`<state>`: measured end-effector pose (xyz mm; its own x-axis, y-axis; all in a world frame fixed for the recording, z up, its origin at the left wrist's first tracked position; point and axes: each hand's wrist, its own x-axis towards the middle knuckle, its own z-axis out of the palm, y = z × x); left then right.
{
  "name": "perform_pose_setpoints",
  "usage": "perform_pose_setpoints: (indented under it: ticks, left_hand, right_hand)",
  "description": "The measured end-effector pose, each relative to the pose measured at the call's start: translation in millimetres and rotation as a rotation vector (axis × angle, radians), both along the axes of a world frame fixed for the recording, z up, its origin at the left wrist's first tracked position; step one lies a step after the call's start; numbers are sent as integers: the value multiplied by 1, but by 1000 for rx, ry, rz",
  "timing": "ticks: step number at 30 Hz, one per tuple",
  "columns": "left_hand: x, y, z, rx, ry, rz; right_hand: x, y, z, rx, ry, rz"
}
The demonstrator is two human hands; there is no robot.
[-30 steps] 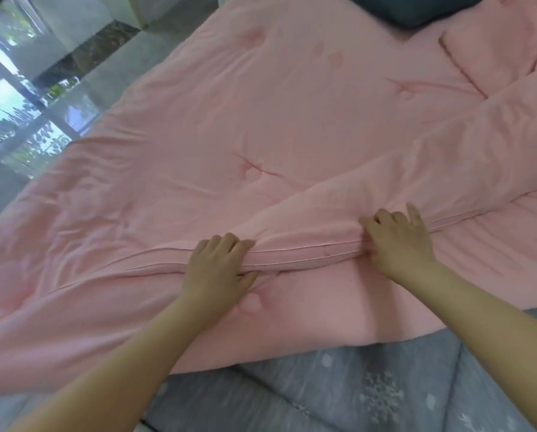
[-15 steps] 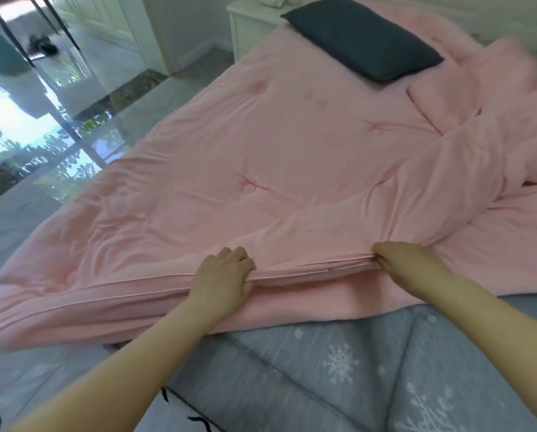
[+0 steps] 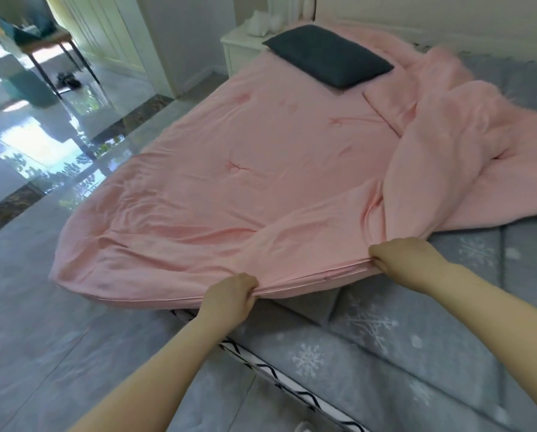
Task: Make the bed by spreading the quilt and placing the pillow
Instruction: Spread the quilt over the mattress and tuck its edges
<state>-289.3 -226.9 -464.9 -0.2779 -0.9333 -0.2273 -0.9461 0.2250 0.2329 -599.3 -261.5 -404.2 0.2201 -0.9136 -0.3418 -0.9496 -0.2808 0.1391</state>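
Both hands clamp the piped hem of the pink quilt [image 3: 230, 169]: left hand [image 3: 230, 299] and right hand [image 3: 401, 257] fisted on the edge, spaced apart, probably so a pull spreads it evenly. Quilt lies flat on the left half of the bed [image 3: 385, 353], bunched and folded on the right. Dark pillow [image 3: 328, 59] sits on the quilt near the headboard. No readable labels or text.

left hand [image 3: 230, 296] fisted, right hand [image 3: 399, 255] fisted
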Motion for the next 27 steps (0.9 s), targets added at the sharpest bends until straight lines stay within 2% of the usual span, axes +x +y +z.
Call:
perform_pose_setpoints:
  ticks: [5,12,17,20,23,27]
  left_hand:
    - [6,70,-5,-7,-100,-55]
    - [38,190,-54,79,-211,-42]
    - [54,222,-84,92,-385,19]
    - [41,225,-100,150,-511,9]
    - [21,226,-108,189,-428,62]
    - [-41,223,-105,116,-229,66]
  right_hand:
    - [5,97,-19,27,-41,-26]
    - [43,229,-66,197,-128,5]
    - [72,288,-107,347,-242,17]
    - [65,310,-136,470,-315,-53]
    - [44,326,-151,545,-341,-96]
    - [-7,326,-150,398,-347,-138]
